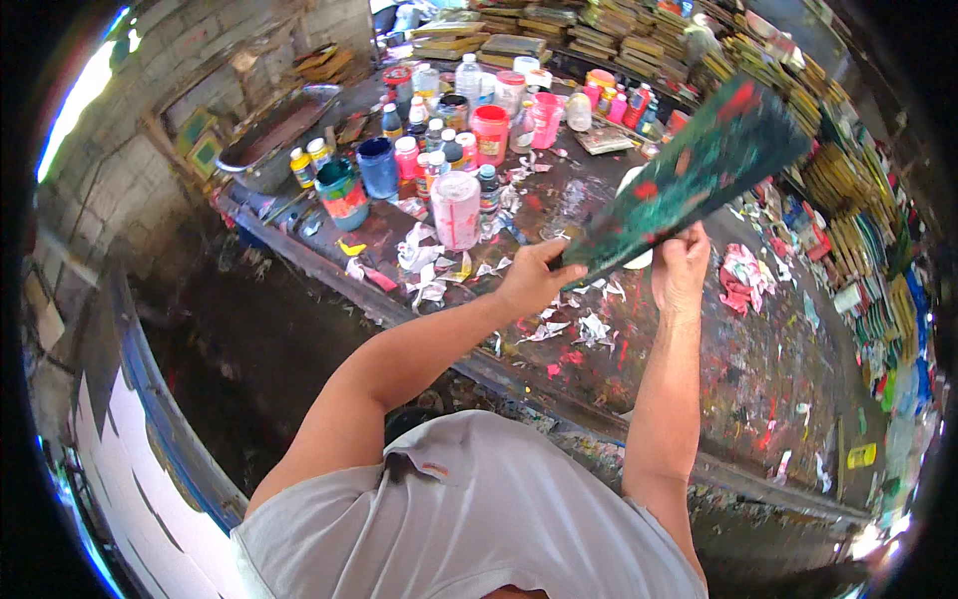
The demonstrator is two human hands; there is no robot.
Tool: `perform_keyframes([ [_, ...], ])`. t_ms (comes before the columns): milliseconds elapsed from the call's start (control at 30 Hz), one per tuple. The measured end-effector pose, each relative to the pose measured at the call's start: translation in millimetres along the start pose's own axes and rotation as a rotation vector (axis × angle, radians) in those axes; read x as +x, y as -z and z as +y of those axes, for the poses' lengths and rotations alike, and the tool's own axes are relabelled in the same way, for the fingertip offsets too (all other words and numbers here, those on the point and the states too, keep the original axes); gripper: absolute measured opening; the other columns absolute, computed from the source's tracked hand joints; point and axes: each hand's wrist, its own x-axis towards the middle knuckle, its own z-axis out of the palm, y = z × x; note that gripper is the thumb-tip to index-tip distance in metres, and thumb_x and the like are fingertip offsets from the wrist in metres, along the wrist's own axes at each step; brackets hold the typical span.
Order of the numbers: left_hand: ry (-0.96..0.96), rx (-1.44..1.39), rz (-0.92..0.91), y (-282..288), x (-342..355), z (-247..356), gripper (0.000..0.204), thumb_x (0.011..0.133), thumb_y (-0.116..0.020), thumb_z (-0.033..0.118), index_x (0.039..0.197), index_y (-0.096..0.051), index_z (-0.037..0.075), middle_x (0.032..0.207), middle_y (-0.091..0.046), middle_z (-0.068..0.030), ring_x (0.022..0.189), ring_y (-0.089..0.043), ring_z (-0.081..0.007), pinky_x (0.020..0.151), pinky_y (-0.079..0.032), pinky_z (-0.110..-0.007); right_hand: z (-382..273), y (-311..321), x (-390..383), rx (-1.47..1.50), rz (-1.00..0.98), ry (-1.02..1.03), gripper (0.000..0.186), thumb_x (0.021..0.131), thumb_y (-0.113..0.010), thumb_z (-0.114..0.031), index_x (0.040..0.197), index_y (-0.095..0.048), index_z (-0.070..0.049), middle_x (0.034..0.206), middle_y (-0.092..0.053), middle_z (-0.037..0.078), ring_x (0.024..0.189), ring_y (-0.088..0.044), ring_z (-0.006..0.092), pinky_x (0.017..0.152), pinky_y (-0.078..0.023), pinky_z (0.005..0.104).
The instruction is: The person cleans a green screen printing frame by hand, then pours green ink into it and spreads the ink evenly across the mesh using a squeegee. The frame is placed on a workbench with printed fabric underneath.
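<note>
Green panel [689, 175]: left hand [536, 280] pinches near end; right hand [683, 262] curled around edge.

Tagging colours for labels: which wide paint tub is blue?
The blue, cylindrical, open-topped tub, just right of the green-and-orange cylindrical tub. Its side looks blue throughout; the other wide tubs nearby show red, pink or mixed colours.
</note>
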Motion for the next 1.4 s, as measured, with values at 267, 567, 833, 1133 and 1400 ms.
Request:
perform_keyframes([
  [267, -0.157, -0.64, 0.063, 20.8, 75.5, 130.3, 0.044, 0.119, -0.067, 0.033, 0.141, -0.068, -0.004, 0.13, -0.077, -0.0069, 0.114, -0.07, -0.0129, 0.1, -0.058, -0.034, 9.1, -14.5, -33.2, -0.102, 0.086, -0.154, 0.092, 0.117, -0.043, -0.072, 0.168, -0.052, 0.004, 0.162, -0.066, 0.017, 0.146, -0.064, 0.031, 0.125, -0.046, 0.0489],
  [567, -0.412, -1.249, -0.56, 48.7, 143.5, 83.2, 0.046, 0.111, -0.064, 0.058, 0.113, -0.066, 0.012, 0.083, -0.063, -0.0027, 0.07, -0.064, -0.0215, 0.078, -0.053, -0.039, 46.4, -36.5, -118.4, 0.248, -0.192, -0.427, 0.059, 0.115, -0.069, -0.036, 0.16, -0.059, 0.0, 0.147, -0.072, 0.016, 0.128, -0.076, 0.0298, 0.101, -0.061, 0.043],
  [833, -0.4, -1.367, -0.72, 42.6, 120.0, 102.9, 0.019, 0.119, -0.055, 0.024, 0.118, -0.067, 0.008, 0.089, -0.065, -0.0032, 0.077, -0.065, -0.0194, 0.091, -0.05, -0.039, 26.2, -62.2, -122.7, 0.509, -0.341, -0.47, 0.053, 0.111, -0.069, -0.048, 0.134, -0.069, -0.001, 0.119, -0.079, 0.022, 0.11, -0.08, 0.0349, 0.097, -0.063, 0.046],
  [1133, -0.402, -1.286, -0.758, 54.4, 115.4, 82.1, 0.029, 0.119, -0.059, 0.034, 0.124, -0.066, 0.007, 0.09, -0.068, -0.0049, 0.075, -0.069, -0.0203, 0.088, -0.052, -0.041, 33.3, -90.0, -132.6, 0.514, -0.198, -0.515, 0.042, 0.12, -0.063, -0.038, 0.103, -0.075, -0.002, 0.084, -0.072, 0.012, 0.079, -0.073, 0.0241, 0.076, -0.061, 0.0417],
  [1400, -0.346, -1.294, -0.712, 81.4, 105.5, 99.6, 0.031, 0.12, -0.057, 0.035, 0.12, -0.067, 0.006, 0.084, -0.066, -0.0038, 0.072, -0.069, -0.0201, 0.084, -0.052, -0.041, 37.0, -2.5, -139.4, -0.248, -0.15, -0.756, 0.018, 0.108, -0.077, -0.018, 0.098, -0.078, -0.002, 0.094, -0.078, 0.014, 0.082, -0.076, 0.0251, 0.073, -0.06, 0.0413],
])
